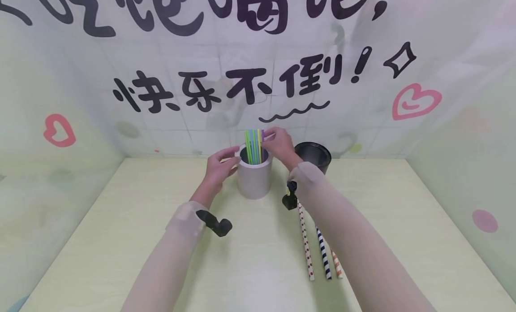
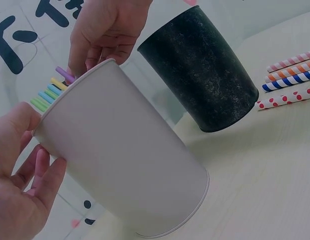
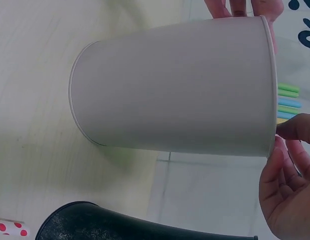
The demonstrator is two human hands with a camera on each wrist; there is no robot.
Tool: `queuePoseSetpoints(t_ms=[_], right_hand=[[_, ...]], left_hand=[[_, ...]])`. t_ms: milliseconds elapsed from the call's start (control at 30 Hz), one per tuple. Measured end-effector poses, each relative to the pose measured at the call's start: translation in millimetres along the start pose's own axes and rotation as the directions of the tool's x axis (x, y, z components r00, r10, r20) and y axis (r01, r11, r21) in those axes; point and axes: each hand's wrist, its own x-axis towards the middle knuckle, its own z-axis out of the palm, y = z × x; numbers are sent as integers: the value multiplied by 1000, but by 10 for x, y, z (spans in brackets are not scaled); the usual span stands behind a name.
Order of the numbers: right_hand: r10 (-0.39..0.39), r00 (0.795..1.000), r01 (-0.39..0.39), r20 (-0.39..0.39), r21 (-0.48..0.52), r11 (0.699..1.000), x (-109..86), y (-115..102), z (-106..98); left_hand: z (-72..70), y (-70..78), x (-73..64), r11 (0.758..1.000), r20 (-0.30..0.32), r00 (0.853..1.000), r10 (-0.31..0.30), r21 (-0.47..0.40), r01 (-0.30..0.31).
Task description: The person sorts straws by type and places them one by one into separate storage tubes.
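Note:
A tall white cup (image 1: 255,182) stands upright on the table, with several plain coloured straws (image 1: 248,147) in green, blue and yellow leaning inside it. My left hand (image 1: 219,168) holds the cup at its left rim, fingers and thumb against the wall. Over the right side of the rim, my right hand (image 1: 281,147) pinches a purple straw (image 2: 65,74) near its top. The straws' lower ends are hidden inside the cup. Just right of it stands a black cup (image 2: 202,70), partly behind my right forearm in the head view.
Patterned paper straws lie on the table at the right: a red-dotted one (image 1: 305,240), a navy-striped one (image 1: 324,253) and an orange-striped one (image 1: 336,263); a pink-striped straw (image 2: 290,61) shows in the left wrist view. A printed wall sheet (image 1: 217,137) rises behind the cups.

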Motion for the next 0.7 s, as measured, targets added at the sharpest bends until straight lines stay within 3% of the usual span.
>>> queuePoseSetpoints(t_ms=[233, 333, 433, 533, 600, 700], right_hand=[[-6, 1000, 4, 23, 99, 995, -97, -33, -143], [-30, 998, 24, 47, 133, 991, -153, -51, -239], [-49, 996, 37, 81, 147, 988, -206, -24, -355], [-75, 991, 59, 110, 148, 987, -277, 32, -498], [-100, 988, 84, 116, 139, 987, -331, 74, -594], [-139, 984, 125, 115, 121, 985, -415, 129, -736]], left_hand=[[-18, 28, -20, 999, 6, 999, 42, 26, -42], [-38, 63, -35, 993, 22, 997, 78, 83, -79], [-48, 124, -62, 971, 49, 990, 133, 193, -140], [-20, 212, -102, 929, 46, 975, 216, 299, -220], [17, 271, -136, 915, 32, 966, 257, 314, -254], [111, 370, -199, 925, 15, 959, 282, 263, -275]])
